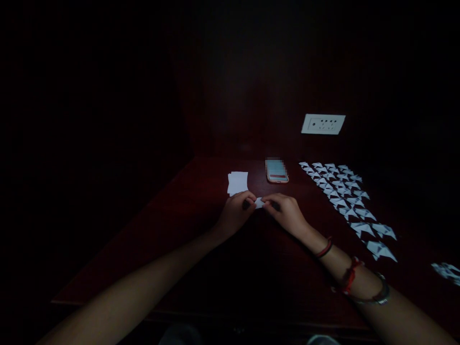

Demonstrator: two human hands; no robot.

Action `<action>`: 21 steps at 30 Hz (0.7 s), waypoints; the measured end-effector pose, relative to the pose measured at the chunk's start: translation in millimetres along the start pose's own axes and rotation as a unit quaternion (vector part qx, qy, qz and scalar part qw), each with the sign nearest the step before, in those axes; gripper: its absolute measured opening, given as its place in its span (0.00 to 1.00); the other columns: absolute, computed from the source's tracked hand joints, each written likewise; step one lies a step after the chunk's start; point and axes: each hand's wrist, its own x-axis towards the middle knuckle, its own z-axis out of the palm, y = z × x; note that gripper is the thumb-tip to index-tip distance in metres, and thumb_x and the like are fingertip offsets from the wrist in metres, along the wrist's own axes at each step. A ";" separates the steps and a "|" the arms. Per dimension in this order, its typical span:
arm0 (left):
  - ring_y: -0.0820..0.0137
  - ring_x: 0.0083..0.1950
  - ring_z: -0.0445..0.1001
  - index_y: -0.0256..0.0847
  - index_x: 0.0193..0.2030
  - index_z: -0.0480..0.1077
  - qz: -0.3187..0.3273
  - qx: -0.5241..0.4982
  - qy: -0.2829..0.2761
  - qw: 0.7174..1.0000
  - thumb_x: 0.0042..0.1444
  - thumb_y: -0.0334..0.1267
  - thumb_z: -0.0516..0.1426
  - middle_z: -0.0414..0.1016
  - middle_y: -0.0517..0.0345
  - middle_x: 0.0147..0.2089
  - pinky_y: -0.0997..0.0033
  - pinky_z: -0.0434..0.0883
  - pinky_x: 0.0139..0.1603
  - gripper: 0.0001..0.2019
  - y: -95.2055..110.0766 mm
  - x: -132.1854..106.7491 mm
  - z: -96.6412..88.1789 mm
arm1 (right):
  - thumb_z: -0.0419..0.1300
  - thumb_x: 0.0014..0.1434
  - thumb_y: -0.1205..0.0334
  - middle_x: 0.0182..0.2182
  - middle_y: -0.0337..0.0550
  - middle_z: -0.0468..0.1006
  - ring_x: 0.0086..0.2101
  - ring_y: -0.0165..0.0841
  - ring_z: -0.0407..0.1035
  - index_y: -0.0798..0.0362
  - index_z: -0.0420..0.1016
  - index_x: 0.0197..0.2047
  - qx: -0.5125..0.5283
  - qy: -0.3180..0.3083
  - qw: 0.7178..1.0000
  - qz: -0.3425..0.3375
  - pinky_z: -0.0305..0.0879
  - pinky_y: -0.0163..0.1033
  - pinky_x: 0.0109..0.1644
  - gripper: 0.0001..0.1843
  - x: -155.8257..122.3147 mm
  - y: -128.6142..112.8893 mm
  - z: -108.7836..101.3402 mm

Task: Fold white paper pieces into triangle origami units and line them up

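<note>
A small folded piece of white paper (259, 203) is held between both hands, just above the dark red table. My left hand (237, 211) pinches its left side between thumb and fingers. On the other side, my right hand (285, 212) pinches the right edge in the same way. Only the middle of the paper shows; the fingertips cover the rest. Just beyond my left hand lies a small stack of white paper sheets (237, 183). Rows of folded white paper figures (338, 196) spread over the table to the right of my right hand.
A phone (277, 170) with a lit screen lies flat beyond my hands. A white socket panel (323, 124) is on the wall behind. More folded white paper (447, 272) sits at the far right. The table's left edge (122, 225) runs diagonally; the surroundings are very dark.
</note>
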 end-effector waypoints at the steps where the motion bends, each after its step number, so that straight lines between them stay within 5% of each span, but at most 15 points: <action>1: 0.74 0.33 0.67 0.40 0.32 0.64 0.018 0.019 0.006 1.000 0.48 0.29 0.51 0.68 0.63 0.30 0.75 0.63 0.34 0.04 1.9 0.4 -0.8 | 0.54 0.51 0.68 0.30 0.41 0.73 0.31 0.30 0.65 0.53 0.70 0.34 -0.013 0.000 1.000 -0.008 0.58 0.34 0.36 0.07 0.0 -0.7 -0.7; 15: 0.70 0.46 0.61 0.40 0.35 0.63 0.110 0.082 0.068 0.988 0.51 0.32 0.53 0.60 0.57 0.42 0.69 0.60 0.47 0.03 2.2 1.1 -1.8 | 0.52 0.54 0.65 0.30 0.41 0.71 0.34 0.32 0.62 0.51 0.70 0.34 -0.097 0.024 0.995 -0.030 0.54 0.37 0.37 0.07 -0.4 -2.8 -1.3; 21: 0.72 0.42 0.63 0.41 0.36 0.62 0.116 0.056 0.040 0.991 0.50 0.31 0.53 0.63 0.59 0.39 0.70 0.63 0.44 0.06 2.0 0.4 -0.2 | 0.52 0.54 0.65 0.31 0.41 0.72 0.34 0.32 0.62 0.52 0.70 0.35 -0.096 0.028 0.995 -0.027 0.54 0.37 0.37 0.07 0.3 -3.6 -1.7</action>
